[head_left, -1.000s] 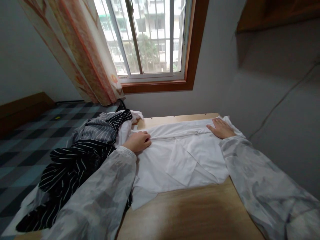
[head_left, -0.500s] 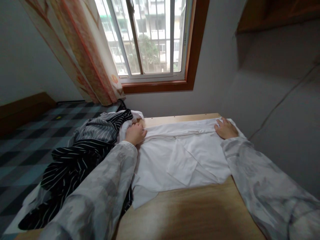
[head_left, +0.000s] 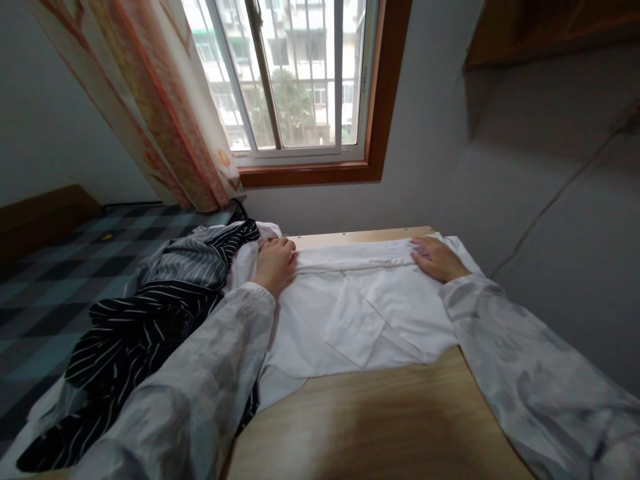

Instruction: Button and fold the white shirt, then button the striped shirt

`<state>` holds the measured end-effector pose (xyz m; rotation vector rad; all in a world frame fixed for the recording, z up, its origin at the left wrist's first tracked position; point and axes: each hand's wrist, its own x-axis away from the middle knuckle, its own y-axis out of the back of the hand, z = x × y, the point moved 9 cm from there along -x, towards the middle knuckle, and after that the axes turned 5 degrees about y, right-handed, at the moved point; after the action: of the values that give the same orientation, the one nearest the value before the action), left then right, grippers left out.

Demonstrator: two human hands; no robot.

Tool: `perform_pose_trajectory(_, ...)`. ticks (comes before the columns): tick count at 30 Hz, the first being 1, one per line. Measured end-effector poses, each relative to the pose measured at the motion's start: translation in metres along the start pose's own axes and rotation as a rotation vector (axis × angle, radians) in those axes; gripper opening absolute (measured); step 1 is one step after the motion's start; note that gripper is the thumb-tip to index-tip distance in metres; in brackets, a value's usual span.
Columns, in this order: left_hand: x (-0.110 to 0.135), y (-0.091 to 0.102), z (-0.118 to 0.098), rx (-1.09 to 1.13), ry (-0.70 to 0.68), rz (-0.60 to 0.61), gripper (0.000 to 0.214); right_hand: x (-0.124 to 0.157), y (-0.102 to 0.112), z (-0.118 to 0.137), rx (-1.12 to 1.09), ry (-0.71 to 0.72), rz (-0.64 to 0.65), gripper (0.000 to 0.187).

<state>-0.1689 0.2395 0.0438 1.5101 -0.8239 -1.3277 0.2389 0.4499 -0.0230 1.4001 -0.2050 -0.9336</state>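
Note:
A white garment (head_left: 360, 313) lies spread across the wooden table (head_left: 380, 427), with a fold running along its far edge. My left hand (head_left: 275, 262) rests on the garment's far left corner, fingers curled down onto the cloth. My right hand (head_left: 437, 258) lies flat on the far right part of the fold, fingers stretched out and pointing left. Both arms wear pale mottled sleeves.
A heap of black-and-white striped clothes (head_left: 150, 313) lies at the table's left, spilling toward a checked bed cover (head_left: 55, 267). Behind the table are a grey wall, a wood-framed window (head_left: 305, 87) and an orange patterned curtain (head_left: 150, 100). A cable runs along the right wall.
My left hand moved up from the middle of the fold to the garment's far left corner. My right hand shifted out to the right edge, then back left along the fold.

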Motion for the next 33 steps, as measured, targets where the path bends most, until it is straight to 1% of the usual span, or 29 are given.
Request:
perform_pose_trajectory(2, 0.005, -0.002, -0.031, 0.134, -0.195, 0.092, 0.033, 0.0, 0.0, 0.031, -0.141, 0.172, 0.077, 0.049)
perform_pose_trajectory(4, 0.012, -0.007, -0.056, 0.221, -0.326, 0.191, 0.031, -0.001, 0.001, 0.053, -0.227, 0.233, 0.114, 0.044)
perform_pose_trajectory(5, 0.014, -0.011, -0.063, 0.241, -0.349, 0.22, 0.027, -0.003, 0.002, 0.06, -0.253, 0.235, 0.118, 0.042)
perform_pose_trajectory(7, 0.015, -0.017, -0.07, 0.261, -0.335, 0.237, 0.02, -0.008, 0.001, 0.071, -0.279, 0.225, 0.122, 0.034)
perform_pose_trajectory(8, 0.015, -0.019, -0.071, 0.268, -0.311, 0.231, 0.02, -0.011, 0.0, 0.075, -0.274, 0.223, 0.127, 0.028)
perform_pose_trajectory(11, 0.011, -0.02, -0.067, 0.28, -0.219, 0.181, 0.035, -0.02, -0.006, 0.083, -0.195, 0.227, 0.149, 0.013)
perform_pose_trajectory(13, 0.009, -0.018, -0.064, 0.241, -0.173, 0.151, 0.039, -0.023, -0.008, 0.084, -0.131, 0.223, 0.145, 0.013)
perform_pose_trajectory(16, 0.006, -0.018, -0.067, 0.108, -0.17, 0.159, 0.024, -0.023, -0.01, 0.087, -0.069, 0.238, 0.112, 0.012)
perform_pose_trajectory(18, 0.006, -0.02, -0.072, 0.022, -0.204, 0.165, 0.021, -0.021, -0.012, 0.088, -0.052, 0.246, 0.101, 0.012)
perform_pose_trajectory(21, 0.007, -0.023, -0.078, -0.044, -0.258, 0.166, 0.026, -0.018, -0.011, 0.089, -0.063, 0.224, 0.076, 0.016)
perform_pose_trajectory(24, 0.014, -0.019, -0.08, -0.053, -0.282, 0.177, 0.026, -0.011, -0.004, 0.1, -0.125, 0.288, 0.026, 0.018)
perform_pose_trajectory(25, 0.017, -0.015, -0.082, -0.052, -0.288, 0.172, 0.025, -0.006, -0.003, 0.105, -0.158, 0.324, 0.024, 0.023)
perform_pose_trajectory(27, 0.026, -0.003, -0.086, -0.031, -0.298, 0.135, 0.026, 0.007, -0.008, 0.114, -0.208, 0.37, 0.073, 0.043)
perform_pose_trajectory(28, 0.032, 0.004, -0.088, -0.003, -0.301, 0.107, 0.03, 0.014, -0.014, 0.117, -0.211, 0.368, 0.116, 0.054)
perform_pose_trajectory(30, 0.043, 0.012, -0.092, 0.084, -0.305, 0.068, 0.048, 0.027, -0.027, 0.118, -0.169, 0.333, 0.202, 0.069)
perform_pose_trajectory(31, 0.047, 0.011, -0.093, 0.123, -0.305, 0.073, 0.059, 0.032, -0.033, 0.118, -0.139, 0.311, 0.23, 0.072)
perform_pose_trajectory(33, 0.054, -0.002, -0.091, 0.166, -0.293, 0.138, 0.076, 0.038, -0.04, 0.118, -0.094, 0.279, 0.261, 0.076)
